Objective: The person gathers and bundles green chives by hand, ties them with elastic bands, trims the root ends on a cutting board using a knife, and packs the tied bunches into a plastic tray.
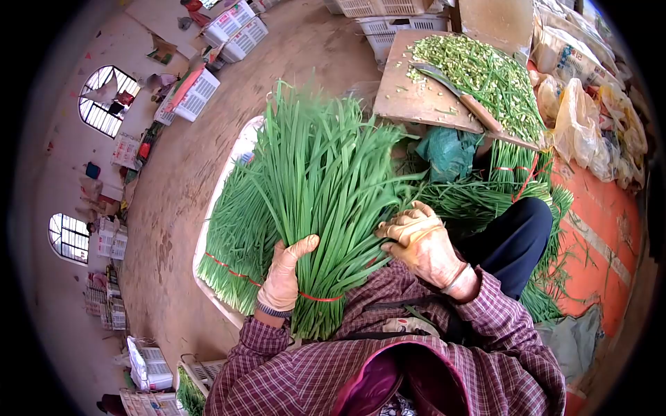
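A large bunch of garlic chives (326, 180), bound low down with a red band, stands upright in front of my body. My left hand (283, 274), gloved, is closed around its left side just above the band, thumb lying across the leaves. At the bunch's right edge is my right hand (416, 239), also gloved, with its fingers curled in against the leaves; what they pinch is hidden. Behind the left hand, more banded chives (239, 243) lie in a white crate (202, 258).
A wooden board (397, 93) at upper right bears chopped chive pieces (479, 66) and a knife (461, 97). Beneath it are a green bag (447, 154) and more chive bundles. Plastic bags (583, 125) lie on the orange sheet (603, 215). White crates (196, 93) line the wall.
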